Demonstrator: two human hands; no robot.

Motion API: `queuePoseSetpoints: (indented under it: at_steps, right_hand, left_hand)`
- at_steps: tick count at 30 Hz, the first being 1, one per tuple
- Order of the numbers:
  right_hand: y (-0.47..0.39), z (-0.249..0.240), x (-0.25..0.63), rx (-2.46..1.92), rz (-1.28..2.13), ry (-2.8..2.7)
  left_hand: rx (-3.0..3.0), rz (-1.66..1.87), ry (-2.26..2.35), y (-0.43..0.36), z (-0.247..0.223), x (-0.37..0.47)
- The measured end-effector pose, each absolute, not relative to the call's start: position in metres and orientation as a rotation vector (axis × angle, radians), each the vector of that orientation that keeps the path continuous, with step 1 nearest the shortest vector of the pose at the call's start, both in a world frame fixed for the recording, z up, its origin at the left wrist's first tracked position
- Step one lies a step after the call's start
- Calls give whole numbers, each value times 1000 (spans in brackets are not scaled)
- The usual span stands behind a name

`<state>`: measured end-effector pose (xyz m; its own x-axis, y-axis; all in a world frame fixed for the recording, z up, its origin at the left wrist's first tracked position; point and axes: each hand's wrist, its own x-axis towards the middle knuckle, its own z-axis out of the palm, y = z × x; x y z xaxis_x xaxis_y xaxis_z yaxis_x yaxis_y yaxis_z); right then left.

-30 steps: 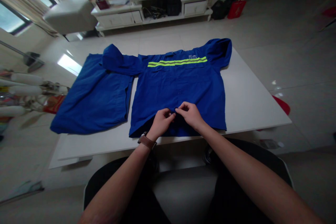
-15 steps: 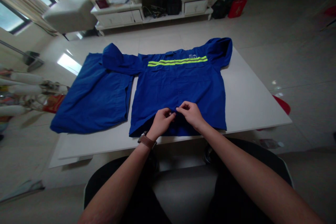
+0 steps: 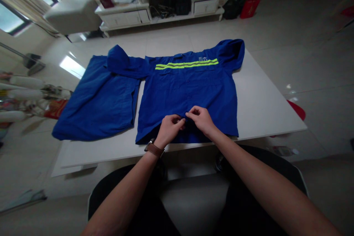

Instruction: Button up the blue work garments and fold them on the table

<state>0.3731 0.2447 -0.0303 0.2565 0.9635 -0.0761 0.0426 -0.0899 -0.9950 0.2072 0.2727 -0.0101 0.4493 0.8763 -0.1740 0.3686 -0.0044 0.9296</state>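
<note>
A blue work jacket (image 3: 171, 92) with a yellow-and-grey reflective stripe lies front up, its hem toward me and its sleeves at the far side. At the lower middle of its front, my left hand (image 3: 172, 127) pinches the hem edge, and a watch is on that wrist. Close beside it my right hand (image 3: 201, 118) pinches the front placket near the hem with thumb and forefinger. The hem is lifted a little there, with dark inner cloth showing below. Any button between the fingers is hidden.
Left of the jacket, a folded blue garment (image 3: 96, 99) lies partly under the jacket's sleeve. Both rest on a white table (image 3: 265, 107). Beyond stand a low white cabinet (image 3: 124, 17), a grey stool (image 3: 73, 14) and a red bag (image 3: 249, 7). A red object (image 3: 296, 110) shows past the table's right edge.
Almost nothing differs. Both hands keep their pinch at the jacket's hem, with only a very slight shift of the left fingers.
</note>
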Motion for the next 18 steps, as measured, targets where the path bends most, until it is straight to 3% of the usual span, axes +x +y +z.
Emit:
queuePoseSetpoints:
  at_steps: [9,18]
  right_hand:
    - [245,-29,374,-1431,993,-964]
    - [246,-31,375,-1413,996,-992]
  left_hand:
    - [2031,1142,1227,264,9,202]
    - [2364,769,1076,270,-7,200]
